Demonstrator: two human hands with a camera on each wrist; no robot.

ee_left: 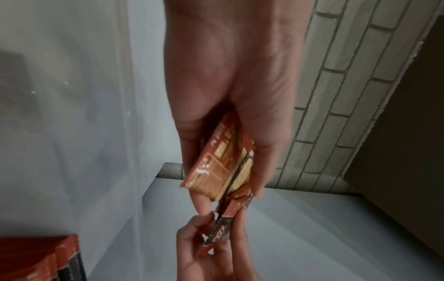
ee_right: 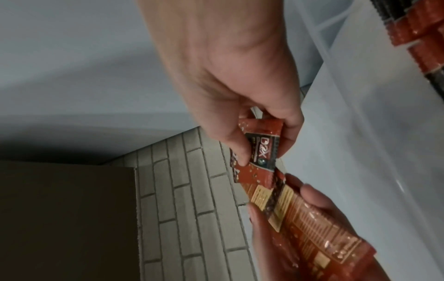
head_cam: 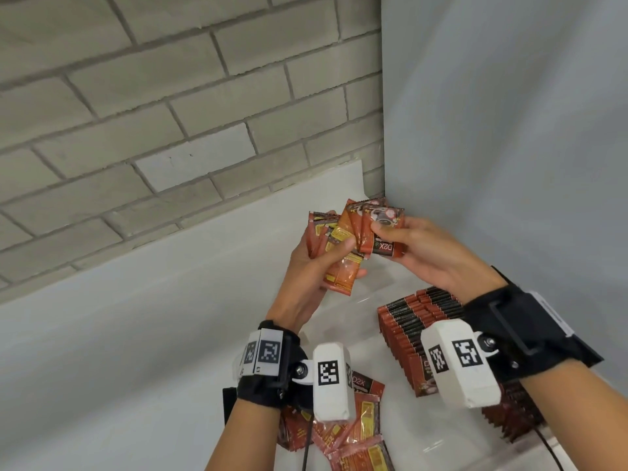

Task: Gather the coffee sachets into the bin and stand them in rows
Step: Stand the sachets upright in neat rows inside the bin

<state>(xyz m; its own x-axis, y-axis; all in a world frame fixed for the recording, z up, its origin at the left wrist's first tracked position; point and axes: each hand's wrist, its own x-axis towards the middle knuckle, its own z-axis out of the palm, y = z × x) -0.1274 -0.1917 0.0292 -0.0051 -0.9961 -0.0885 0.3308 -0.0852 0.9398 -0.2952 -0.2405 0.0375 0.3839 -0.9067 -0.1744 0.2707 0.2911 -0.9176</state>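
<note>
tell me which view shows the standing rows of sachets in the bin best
The head view: the standing rows of sachets show as packed lines, partly behind the right wrist camera. The left wrist view catches only a corner, the right wrist view an edge.

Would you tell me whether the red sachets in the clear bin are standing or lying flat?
Standing: the red sachets in the clear bin sit on edge, packed in rows, top edges up.
</note>
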